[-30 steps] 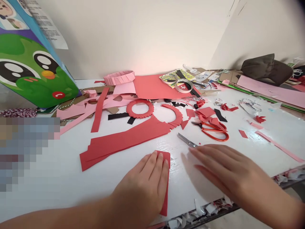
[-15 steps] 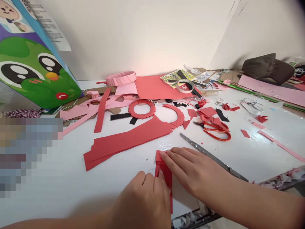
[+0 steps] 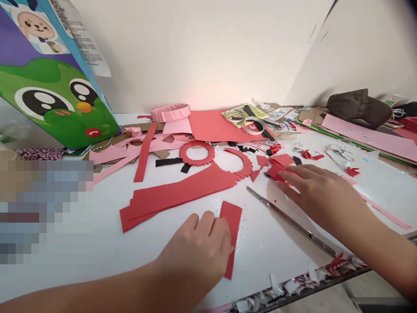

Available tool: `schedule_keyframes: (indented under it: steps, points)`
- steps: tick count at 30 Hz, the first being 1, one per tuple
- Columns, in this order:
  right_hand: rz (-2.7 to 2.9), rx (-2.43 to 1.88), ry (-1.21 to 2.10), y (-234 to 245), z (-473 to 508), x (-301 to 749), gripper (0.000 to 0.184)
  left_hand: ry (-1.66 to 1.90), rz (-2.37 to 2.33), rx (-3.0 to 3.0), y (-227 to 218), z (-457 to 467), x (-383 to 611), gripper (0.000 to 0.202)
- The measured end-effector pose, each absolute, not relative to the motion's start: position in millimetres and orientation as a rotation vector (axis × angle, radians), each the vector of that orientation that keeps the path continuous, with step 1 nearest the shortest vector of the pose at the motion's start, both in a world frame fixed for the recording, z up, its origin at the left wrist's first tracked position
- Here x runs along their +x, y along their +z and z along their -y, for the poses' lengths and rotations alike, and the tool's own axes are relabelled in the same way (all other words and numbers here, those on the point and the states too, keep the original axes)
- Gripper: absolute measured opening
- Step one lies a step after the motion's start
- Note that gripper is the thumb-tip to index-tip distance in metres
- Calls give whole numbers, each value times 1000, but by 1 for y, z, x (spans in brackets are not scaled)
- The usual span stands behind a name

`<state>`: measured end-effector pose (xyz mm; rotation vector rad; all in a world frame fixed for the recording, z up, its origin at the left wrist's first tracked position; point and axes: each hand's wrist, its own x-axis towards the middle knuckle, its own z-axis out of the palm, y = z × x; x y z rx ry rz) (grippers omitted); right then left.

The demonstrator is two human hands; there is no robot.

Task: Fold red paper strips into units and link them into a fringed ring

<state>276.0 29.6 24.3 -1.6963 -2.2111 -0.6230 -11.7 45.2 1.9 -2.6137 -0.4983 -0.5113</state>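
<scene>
My left hand (image 3: 198, 248) is closed, its curled fingers pressed on a red paper strip (image 3: 235, 217) that lies on the white table. To the right, my right hand (image 3: 312, 187) reaches over red paper scraps (image 3: 282, 160) with its fingers stretched out. The orange-handled scissors are mostly hidden under that hand and the scraps. Between the two hands lies a long, thin silver metal tool (image 3: 289, 219). Beyond my left hand, long red strips (image 3: 182, 191) overlap. Behind them are a pleated red paper ring (image 3: 197, 153) and a partly made curved one (image 3: 243, 163).
A pleated pink band (image 3: 171, 113), a red sheet (image 3: 208, 124) and tape rolls (image 3: 253, 126) sit at the back. A green cartoon bag (image 3: 58, 100) stands left. Pink sheets (image 3: 371, 134) and a dark cloth item (image 3: 358, 106) are right. Paper scraps (image 3: 293, 284) line the front edge.
My right hand has left the red strip and moved right and away from me, over the scraps and scissors. My left hand stays on the strip, which now lies flat and tilted.
</scene>
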Motion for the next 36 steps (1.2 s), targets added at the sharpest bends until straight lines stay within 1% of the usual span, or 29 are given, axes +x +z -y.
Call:
schedule_keyframes:
  steps: [1,3,5,7,10,12,15,18,20,26,30,34,36]
  points:
    - [2214,-1704,-526,22,-30,275,37,-518,503,-2610,2,-50,-11,9]
    - [2221,-1705,-296,21,-30,267,36,-523,509,-2607,2,-57,-11,17]
    - [2235,-1717,-26,22,-31,251,31,-533,500,-2604,2,-62,-11,24]
    - [2233,-1745,213,24,-35,234,25,-543,479,-2602,1,-65,-10,27]
    - [2183,-1788,424,24,-45,217,18,-550,468,-2604,1,-67,-11,29]
    - [2155,-1797,505,23,-51,213,14,-542,488,-2612,1,-69,-12,26]
    - [2133,-1790,536,23,-57,214,16,-512,548,-2649,3,-78,-14,24]
    - [2163,-1753,503,25,-57,216,20,-478,615,-2716,4,-87,-16,35]
    - [2216,-1708,461,27,-54,217,22,-470,662,-2769,5,-91,-17,38]
    - [2345,-1619,171,32,-40,219,32,-511,820,-3001,4,-93,-17,31]
    - [2445,-1507,72,40,-35,221,34,-647,1012,-3189,6,-91,-15,28]
    - [2489,-1392,136,50,-37,221,31,-898,1304,-3419,15,-89,-16,16]
    - [2423,-1284,171,52,-38,219,25,-1007,1548,-3510,21,-87,-16,17]
